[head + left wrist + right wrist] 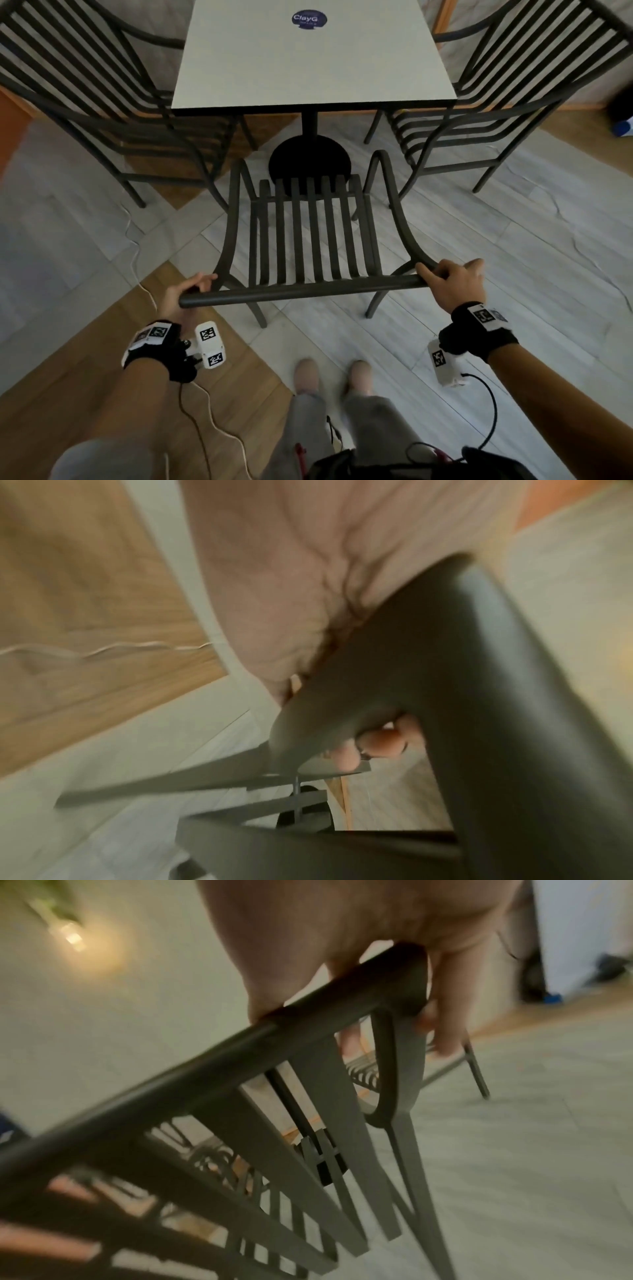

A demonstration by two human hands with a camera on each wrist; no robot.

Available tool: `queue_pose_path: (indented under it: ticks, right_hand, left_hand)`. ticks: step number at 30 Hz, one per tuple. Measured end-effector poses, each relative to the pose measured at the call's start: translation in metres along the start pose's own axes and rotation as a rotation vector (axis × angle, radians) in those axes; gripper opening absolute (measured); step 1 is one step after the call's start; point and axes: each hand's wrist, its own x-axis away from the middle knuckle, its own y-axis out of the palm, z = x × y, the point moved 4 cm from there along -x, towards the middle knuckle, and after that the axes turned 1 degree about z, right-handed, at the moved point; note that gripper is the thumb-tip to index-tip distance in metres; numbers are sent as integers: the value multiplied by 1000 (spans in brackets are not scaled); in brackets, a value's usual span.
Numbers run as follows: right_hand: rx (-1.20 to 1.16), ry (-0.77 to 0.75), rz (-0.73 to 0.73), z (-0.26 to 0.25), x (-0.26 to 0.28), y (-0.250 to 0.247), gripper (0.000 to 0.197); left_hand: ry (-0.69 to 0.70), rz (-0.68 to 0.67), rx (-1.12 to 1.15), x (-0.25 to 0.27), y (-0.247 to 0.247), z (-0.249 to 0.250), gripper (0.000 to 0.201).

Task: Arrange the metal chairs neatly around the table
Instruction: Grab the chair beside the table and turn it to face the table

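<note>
A dark metal slatted chair (308,236) faces the white square table (308,75), its seat front just short of the table's near edge. My left hand (186,291) grips the left end of the chair's top rail (301,291). My right hand (452,277) grips the right end. In the left wrist view the palm (291,574) wraps the rail (462,696), and fingertips (380,742) curl under it. The right wrist view shows fingers (448,1001) folded over the rail's corner (394,969). Two more metal chairs stand at the table's left (102,102) and right (513,96).
The table stands on a black post with a round black base (310,161). White and black cables (137,260) trail over the floor at my left. My feet (332,377) are just behind the chair. A blue and white object (621,126) lies at the far right.
</note>
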Motion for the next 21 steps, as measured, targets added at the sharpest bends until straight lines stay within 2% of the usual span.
queue_pose_path:
  ticks: [1,3,6,8,10,12,16,21]
  right_hand:
    - [129,-68,12,-1,1,-1,46]
    - [304,-307,65,-6,4,3,43]
    - [395,-690,-22,-12,11,20,45]
    - [432,-789,-85,-16,8,27,41]
    - [481,-807,-118,-19,3,29,30]
    - [531,-799,-120,-21,-2,31,27]
    - [545,-744,-137,-39,-17,27,22]
    - [538,-690,-172,-78,-50,22,21]
  left_hand:
    - [11,-7,-133,7,3,10,30]
    - [43,-45,-465,24,15,32,24]
    - [29,-221,-902,36,33,47,14]
    - [-29,-299,-1073,35,38,44,33]
    - [-39,-279,-1171,31,38,43,52]
    - [-27,-289,-1179,26,37,45,58]
    - [2,-335,-1119,14,45,58,56]
    - [43,-161,-1159,-23,56,88,49]
